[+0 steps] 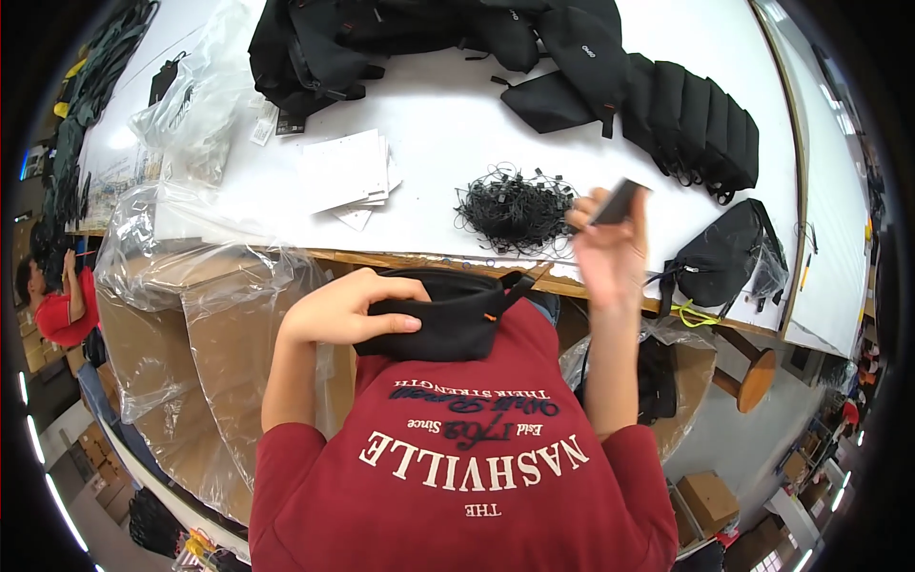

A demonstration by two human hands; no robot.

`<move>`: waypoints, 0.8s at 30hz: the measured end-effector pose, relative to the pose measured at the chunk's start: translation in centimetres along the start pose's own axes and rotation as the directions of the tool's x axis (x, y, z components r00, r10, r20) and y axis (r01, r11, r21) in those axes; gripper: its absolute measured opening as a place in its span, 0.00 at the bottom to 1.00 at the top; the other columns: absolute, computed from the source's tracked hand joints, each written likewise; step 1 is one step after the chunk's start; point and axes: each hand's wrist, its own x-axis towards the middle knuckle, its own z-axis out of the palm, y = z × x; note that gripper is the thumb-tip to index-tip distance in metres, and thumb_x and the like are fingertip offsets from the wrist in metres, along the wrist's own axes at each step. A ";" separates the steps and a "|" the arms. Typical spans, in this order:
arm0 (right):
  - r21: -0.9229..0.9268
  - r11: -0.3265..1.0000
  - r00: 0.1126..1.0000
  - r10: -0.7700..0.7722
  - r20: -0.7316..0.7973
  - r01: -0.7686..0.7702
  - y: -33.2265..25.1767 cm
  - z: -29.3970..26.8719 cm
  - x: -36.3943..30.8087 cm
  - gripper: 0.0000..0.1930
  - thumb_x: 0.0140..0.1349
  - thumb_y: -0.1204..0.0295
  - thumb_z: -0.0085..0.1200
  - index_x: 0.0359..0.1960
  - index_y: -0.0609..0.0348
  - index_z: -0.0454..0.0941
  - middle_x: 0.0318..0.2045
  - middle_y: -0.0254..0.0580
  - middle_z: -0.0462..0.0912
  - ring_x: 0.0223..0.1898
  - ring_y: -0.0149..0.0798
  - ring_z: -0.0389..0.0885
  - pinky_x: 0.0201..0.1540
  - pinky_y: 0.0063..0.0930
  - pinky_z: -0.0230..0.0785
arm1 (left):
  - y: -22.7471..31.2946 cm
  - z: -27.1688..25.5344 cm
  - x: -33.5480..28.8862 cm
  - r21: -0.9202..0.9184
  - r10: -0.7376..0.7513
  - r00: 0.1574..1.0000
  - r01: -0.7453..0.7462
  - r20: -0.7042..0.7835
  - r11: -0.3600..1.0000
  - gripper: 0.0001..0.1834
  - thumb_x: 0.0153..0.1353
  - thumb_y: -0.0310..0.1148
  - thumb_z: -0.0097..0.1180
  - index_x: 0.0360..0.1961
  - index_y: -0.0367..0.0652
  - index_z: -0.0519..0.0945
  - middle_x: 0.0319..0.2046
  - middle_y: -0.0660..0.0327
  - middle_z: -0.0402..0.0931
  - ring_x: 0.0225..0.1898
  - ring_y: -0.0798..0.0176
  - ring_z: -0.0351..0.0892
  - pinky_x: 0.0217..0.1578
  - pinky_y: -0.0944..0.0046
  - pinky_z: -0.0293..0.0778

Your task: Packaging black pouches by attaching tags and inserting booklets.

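A small black zip pouch (443,329) with an orange tab is held against my front, at the table's near edge. My left hand (348,307) grips its left side, thumb on the outer face and fingers over the rim at the opening. Raised above the table's edge, my right hand (610,253) pinches a flat, dark rectangular card (618,202), a little blurred. Just left of that hand lies a tangled heap of black tag strings (515,212).
Black backpacks (429,33) fill the table's far side, with a row of black pouches (691,124) at right. White sheets (345,172) lie left of the strings. Plastic-covered cartons (143,334), a round stool (756,381) and a black bag (720,262) flank me. Another person (65,310) is far left.
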 end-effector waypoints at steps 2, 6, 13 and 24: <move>0.082 0.981 0.985 0.173 0.023 -0.175 3.3 1.0 0.7 0.16 0.59 0.54 0.59 0.37 0.54 0.77 0.25 0.31 0.73 0.27 0.31 0.66 0.30 0.23 0.60 | -0.4 0.3 0.3 0.033 0.009 0.998 -0.011 0.057 0.999 0.13 0.59 0.37 0.56 0.41 0.40 0.77 0.26 0.52 0.77 0.23 0.55 0.76 0.27 0.62 0.68; 0.305 0.916 0.964 0.232 0.127 -0.261 4.8 2.0 1.6 0.14 0.58 0.54 0.59 0.31 0.51 0.79 0.21 0.29 0.67 0.25 0.28 0.61 0.26 0.20 0.54 | -0.6 0.8 0.0 -0.052 0.076 0.997 -0.074 0.031 0.996 0.13 0.59 0.38 0.56 0.40 0.41 0.78 0.26 0.53 0.78 0.22 0.56 0.75 0.26 0.62 0.68; 0.074 0.962 0.965 0.263 0.022 -0.264 6.4 4.3 1.5 0.24 0.65 0.47 0.47 0.18 0.51 0.71 0.09 0.30 0.55 0.13 0.26 0.50 0.17 0.22 0.43 | -0.9 1.2 0.2 0.014 0.051 0.997 -0.052 0.062 0.999 0.13 0.60 0.39 0.55 0.40 0.42 0.78 0.26 0.54 0.78 0.23 0.55 0.76 0.27 0.63 0.68; -0.221 0.949 0.935 0.272 0.227 -0.223 5.9 2.9 2.4 0.27 0.67 0.46 0.42 0.15 0.51 0.65 0.12 0.30 0.61 0.13 0.26 0.53 0.17 0.20 0.45 | -0.5 1.0 -0.2 0.017 0.067 0.997 -0.068 0.043 0.998 0.13 0.60 0.40 0.56 0.39 0.42 0.76 0.25 0.55 0.79 0.24 0.54 0.76 0.26 0.62 0.67</move>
